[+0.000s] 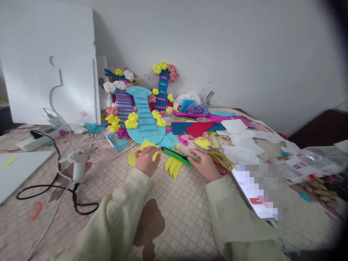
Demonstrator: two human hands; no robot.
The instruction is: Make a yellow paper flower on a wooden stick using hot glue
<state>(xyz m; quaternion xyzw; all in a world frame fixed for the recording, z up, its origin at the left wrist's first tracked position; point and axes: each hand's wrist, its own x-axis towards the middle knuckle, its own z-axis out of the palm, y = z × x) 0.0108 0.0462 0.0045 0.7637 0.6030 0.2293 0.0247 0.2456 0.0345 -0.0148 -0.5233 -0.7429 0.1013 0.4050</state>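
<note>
My left hand (147, 160) is curled over yellow paper (132, 158), with a bit of yellow showing between thumb and fingers. My right hand (203, 164) has its fingers closed on the near end of a green box cutter (177, 156), which points away to the left. Several cut yellow strips (173, 167) lie just beneath the cutter, between my hands. Beside my right hand are scissors with yellow and red handles (223, 161); their blades are hidden. A light blue guitar-shaped piece (145, 125) with yellow paper flowers stands behind my hands.
A white glue gun (79, 165) with a looping black cord stands at left, near a power strip (42, 133). To the right lies a phone (251, 192), partly blurred. Coloured sheets (199, 128), white paper scraps (241, 145) and purple yarn (197, 108) are heaped behind.
</note>
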